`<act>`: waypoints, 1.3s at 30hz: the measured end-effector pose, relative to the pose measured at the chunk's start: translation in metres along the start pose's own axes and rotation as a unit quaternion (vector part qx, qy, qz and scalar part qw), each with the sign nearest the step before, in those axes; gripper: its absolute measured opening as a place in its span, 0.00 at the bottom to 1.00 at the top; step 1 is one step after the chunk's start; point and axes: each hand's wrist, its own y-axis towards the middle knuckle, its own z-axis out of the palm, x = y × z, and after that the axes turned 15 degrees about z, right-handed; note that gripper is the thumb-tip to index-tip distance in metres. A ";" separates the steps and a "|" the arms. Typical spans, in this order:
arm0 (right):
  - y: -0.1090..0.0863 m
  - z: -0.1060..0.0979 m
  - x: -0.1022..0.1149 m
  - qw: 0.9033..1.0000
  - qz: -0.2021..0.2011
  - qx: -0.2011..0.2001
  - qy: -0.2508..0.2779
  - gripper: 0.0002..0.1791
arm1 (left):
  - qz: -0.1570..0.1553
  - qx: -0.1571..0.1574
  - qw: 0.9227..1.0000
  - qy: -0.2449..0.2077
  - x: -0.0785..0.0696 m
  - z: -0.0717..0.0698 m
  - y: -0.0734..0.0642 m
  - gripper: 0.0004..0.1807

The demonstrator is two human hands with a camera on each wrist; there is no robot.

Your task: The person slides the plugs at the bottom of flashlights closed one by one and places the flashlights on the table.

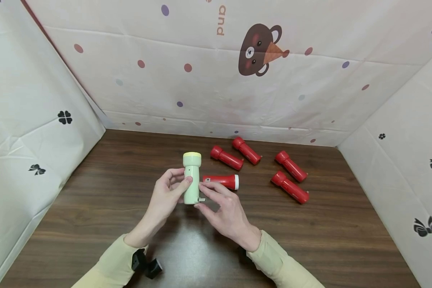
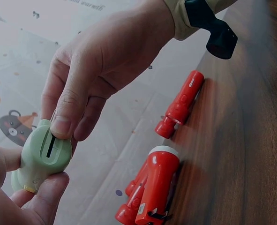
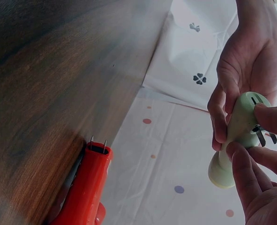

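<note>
In the head view a pale green flashlight (image 1: pixel 192 191) with a yellow rim stands upright above the table. My left hand (image 1: pixel 168 188) grips its barrel from the left, thumb across the front. On the other side, my right hand (image 1: pixel 226 206) pinches the lower end, its thumb at the base and its fingertips on the barrel. Metal plug prongs (image 3: pixel 265 135) stick out sideways from the base in the right wrist view. A dark slot (image 2: pixel 50 146) shows in the base in the left wrist view, beside the right thumb. Behind the hands lies a red flashlight (image 1: pixel 225 181) with a white rim.
Several all-red flashlights lie further back: two at the middle, one of them (image 1: pixel 246 151) near the back wall, and two at the right, including one nearer me (image 1: pixel 290 187). Patterned white sheets (image 1: pixel 216 92) wall in the brown wooden table (image 1: pixel 111 192) at the back and sides.
</note>
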 end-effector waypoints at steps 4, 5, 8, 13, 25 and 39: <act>0.000 0.000 0.002 1.000 0.006 0.002 -0.001 0.26 | 0.002 0.000 1.000 0.003 0.000 -0.001 0.000 0.21; 0.000 0.000 0.002 1.000 0.007 0.002 0.000 0.26 | 0.002 -0.001 1.000 0.003 -0.001 -0.001 0.000 0.21; 0.000 -0.001 0.003 1.000 0.011 0.004 0.002 0.26 | 0.002 -0.002 1.000 0.004 -0.001 -0.001 0.000 0.21; 0.000 0.000 0.003 1.000 0.018 0.008 0.007 0.26 | 0.001 -0.002 1.000 0.004 -0.001 -0.001 -0.001 0.21; 0.001 0.000 0.005 1.000 0.018 0.002 0.008 0.26 | 0.005 -0.007 1.000 0.002 -0.002 0.000 -0.001 0.22; 0.003 0.001 0.009 0.999 0.035 0.012 0.009 0.28 | 0.013 -0.007 1.000 -0.003 -0.002 -0.003 -0.002 0.23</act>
